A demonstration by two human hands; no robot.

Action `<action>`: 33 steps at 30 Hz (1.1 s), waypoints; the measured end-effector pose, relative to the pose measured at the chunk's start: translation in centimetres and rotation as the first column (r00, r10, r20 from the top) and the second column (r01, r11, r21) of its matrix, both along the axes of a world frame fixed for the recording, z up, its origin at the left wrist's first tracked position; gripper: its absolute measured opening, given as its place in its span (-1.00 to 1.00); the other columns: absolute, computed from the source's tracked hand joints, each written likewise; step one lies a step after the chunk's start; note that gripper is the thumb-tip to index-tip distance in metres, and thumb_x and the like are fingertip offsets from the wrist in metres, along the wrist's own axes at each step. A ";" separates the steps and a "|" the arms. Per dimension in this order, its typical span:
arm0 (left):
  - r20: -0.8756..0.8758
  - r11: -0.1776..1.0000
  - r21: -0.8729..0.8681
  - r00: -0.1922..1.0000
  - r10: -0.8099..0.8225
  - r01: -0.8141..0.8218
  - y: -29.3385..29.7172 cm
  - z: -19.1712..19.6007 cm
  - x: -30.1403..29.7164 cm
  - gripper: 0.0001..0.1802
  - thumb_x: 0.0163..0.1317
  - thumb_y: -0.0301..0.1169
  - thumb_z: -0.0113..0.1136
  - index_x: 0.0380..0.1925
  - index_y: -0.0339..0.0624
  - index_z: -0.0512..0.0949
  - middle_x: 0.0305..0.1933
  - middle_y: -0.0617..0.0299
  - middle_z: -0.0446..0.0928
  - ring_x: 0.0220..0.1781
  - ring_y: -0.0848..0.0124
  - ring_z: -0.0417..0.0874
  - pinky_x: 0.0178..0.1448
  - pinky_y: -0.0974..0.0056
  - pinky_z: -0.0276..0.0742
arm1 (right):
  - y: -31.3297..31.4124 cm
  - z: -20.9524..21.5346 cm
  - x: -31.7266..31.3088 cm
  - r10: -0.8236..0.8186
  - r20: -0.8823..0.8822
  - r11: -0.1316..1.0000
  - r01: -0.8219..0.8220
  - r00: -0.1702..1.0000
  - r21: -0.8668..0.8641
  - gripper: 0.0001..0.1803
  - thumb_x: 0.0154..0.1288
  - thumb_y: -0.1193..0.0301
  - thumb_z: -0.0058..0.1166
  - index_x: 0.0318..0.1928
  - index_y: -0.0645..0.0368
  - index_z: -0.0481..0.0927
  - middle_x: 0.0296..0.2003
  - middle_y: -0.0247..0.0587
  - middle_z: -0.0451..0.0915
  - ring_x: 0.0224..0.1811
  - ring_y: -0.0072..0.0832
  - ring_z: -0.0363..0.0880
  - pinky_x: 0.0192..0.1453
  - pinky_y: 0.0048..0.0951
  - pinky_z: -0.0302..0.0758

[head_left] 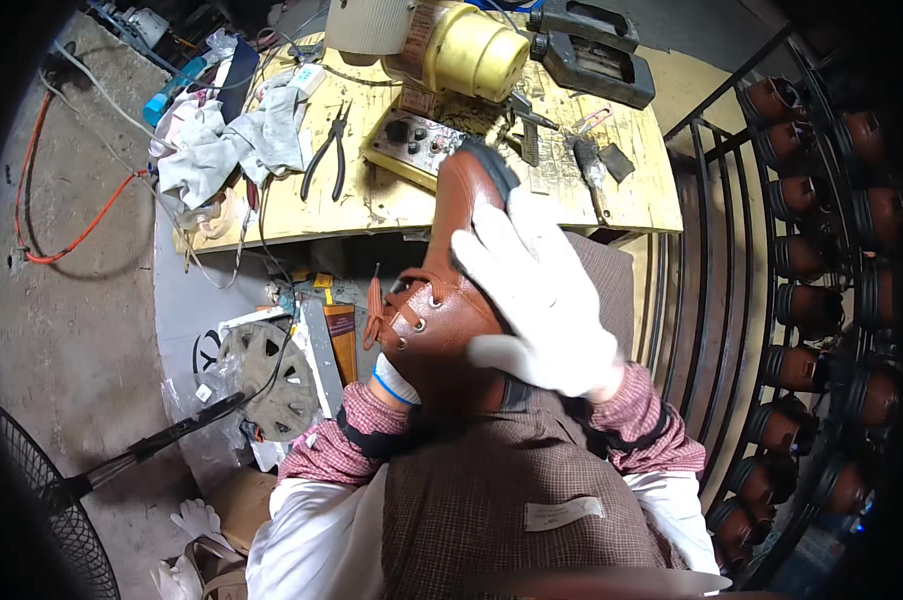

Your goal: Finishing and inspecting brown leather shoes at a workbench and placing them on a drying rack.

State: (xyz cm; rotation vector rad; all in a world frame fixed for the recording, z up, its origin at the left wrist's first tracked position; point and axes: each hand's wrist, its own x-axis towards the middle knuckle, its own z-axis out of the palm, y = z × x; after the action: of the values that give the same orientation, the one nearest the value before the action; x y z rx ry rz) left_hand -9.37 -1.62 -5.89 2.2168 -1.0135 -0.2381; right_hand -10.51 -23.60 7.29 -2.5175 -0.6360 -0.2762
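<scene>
A brown leather lace-up boot (pixel 459 305) is held up over my lap, its toe pointing away toward the bench and its dark sole facing right. My left hand (pixel 396 379), in a white glove with a blue-edged cuff, is at the boot's shaft on the left and holds it there; the boot hides its fingers. Flat against the boot's right side lies my right hand (pixel 537 290), white-gloved, fingers stretched out and thumb apart near the ankle. Brown laces (pixel 375 308) hang loose on the left.
A yellow workbench (pixel 632 200) ahead carries pliers (pixel 327 150), a control box (pixel 409 143), a yellow cylindrical machine (pixel 472 55), a brush (pixel 590 170) and rags (pixel 237 140). Racks of brown boots (pixel 797 255) stand right. A fan (pixel 42 490) and hubcap (pixel 267 380) are left.
</scene>
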 end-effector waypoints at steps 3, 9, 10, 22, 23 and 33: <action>-0.088 0.998 -0.052 0.995 0.038 -0.043 0.0 -2.3 -0.5 -0.38 0.50 -0.07 -0.03 0.46 -0.09 0.31 0.48 0.08 0.36 0.54 0.19 0.36 0.59 0.04 0.26 | -1.1 1.7 0.1 -0.005 0.003 0.844 0.003 1.000 0.536 -0.18 0.37 -0.06 0.22 0.45 0.19 0.41 0.40 0.05 0.46 0.50 -0.12 0.38 0.60 0.03 0.22; 0.092 0.998 0.066 0.995 -0.029 0.023 0.1 1.2 0.7 -0.41 0.49 -0.09 -0.01 0.42 -0.11 0.35 0.43 0.09 0.41 0.51 0.21 0.40 0.56 0.07 0.29 | -0.6 2.9 0.0 -0.078 0.162 0.983 0.103 0.984 -0.150 -0.18 0.26 -0.07 0.33 0.38 0.17 0.52 0.24 0.03 0.60 0.40 0.04 0.48 0.50 0.18 0.33; 0.118 0.995 0.086 0.992 -0.050 0.040 0.1 1.4 0.7 -0.41 0.49 -0.09 0.00 0.41 -0.11 0.35 0.42 0.10 0.41 0.50 0.21 0.41 0.56 0.08 0.29 | 0.2 0.5 0.0 -0.097 0.169 0.992 0.109 0.981 -0.064 -0.25 0.23 -0.03 0.34 0.31 0.17 0.59 0.16 0.01 0.65 0.33 0.04 0.53 0.48 0.13 0.35; -0.100 0.985 0.169 0.995 -0.005 0.022 -0.1 1.9 1.1 -0.44 0.54 -0.14 -0.09 0.46 -0.08 0.35 0.48 0.11 0.40 0.55 0.13 0.33 0.63 -0.02 0.18 | -4.7 3.2 -7.1 -0.408 0.169 0.901 0.366 0.897 0.231 -0.26 0.50 -0.15 0.03 0.26 0.31 0.61 0.28 0.16 0.55 0.40 0.00 0.48 0.49 -0.01 0.37; -0.031 0.973 0.223 0.998 -0.058 0.064 -0.9 2.4 1.4 -0.43 0.52 -0.13 -0.07 0.45 -0.08 0.37 0.48 0.10 0.40 0.55 0.11 0.33 0.64 -0.03 0.17 | -4.2 3.9 -7.4 -0.193 0.172 0.981 0.192 0.966 0.025 -0.33 0.50 -0.14 0.06 0.13 0.29 0.67 0.15 0.19 0.60 0.28 0.08 0.53 0.41 0.04 0.41; 0.410 0.935 0.211 0.842 -0.350 0.286 -7.4 4.7 3.0 -0.41 0.33 -0.29 0.11 0.38 -0.14 0.50 0.34 0.11 0.59 0.44 0.10 0.50 0.52 -0.14 0.31 | -0.6 4.1 -11.6 -0.202 -0.295 0.970 0.150 0.934 -0.191 -0.68 0.43 0.28 0.02 0.00 0.26 0.57 -0.63 0.04 0.49 -0.68 -0.13 0.54 -0.66 -0.15 0.48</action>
State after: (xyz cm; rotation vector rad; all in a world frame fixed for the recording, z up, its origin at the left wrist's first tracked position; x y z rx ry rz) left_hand -6.33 -9.01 -1.24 2.2702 -1.6683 0.0614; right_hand -22.07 -24.22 11.44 -2.7018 -0.3171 0.1198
